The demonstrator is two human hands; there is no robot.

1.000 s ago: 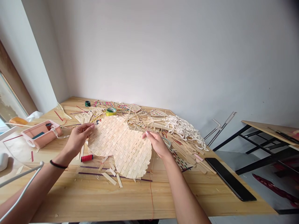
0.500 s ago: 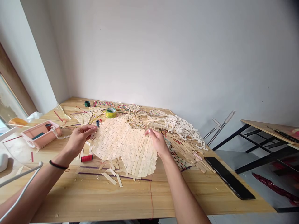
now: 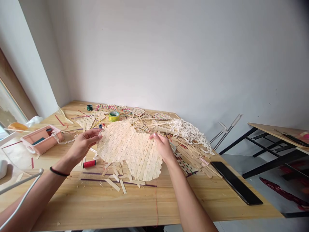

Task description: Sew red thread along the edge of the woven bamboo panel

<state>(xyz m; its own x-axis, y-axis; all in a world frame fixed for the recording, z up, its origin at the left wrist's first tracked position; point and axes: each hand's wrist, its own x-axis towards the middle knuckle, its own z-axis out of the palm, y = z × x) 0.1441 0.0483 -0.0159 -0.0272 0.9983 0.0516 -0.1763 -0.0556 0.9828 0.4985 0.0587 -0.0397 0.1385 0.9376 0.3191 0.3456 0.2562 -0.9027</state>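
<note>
A pale woven bamboo mat with an irregular, rounded outline and a notch at its lower edge is held up over the table, tilted toward me. My left hand is closed, with thumb and fingertips pinching its left edge. At the mat's upper right, my right hand is closed on the edge, thumb on top and the other fingers mostly hidden behind. A red thread spool lies below my left hand. Just past the left fingertips, a small blue spool is partly covered.
Short bamboo offcuts lie below the mat. Behind are a yellow tape roll, a green roll and a white ribbon heap. A pink basket stands left; a long black object lies right.
My left hand has shifted slightly along the mat's left edge, its fingers now nearer the blue spool. The mat's lower edge has risen a little. My right hand keeps its grip.
</note>
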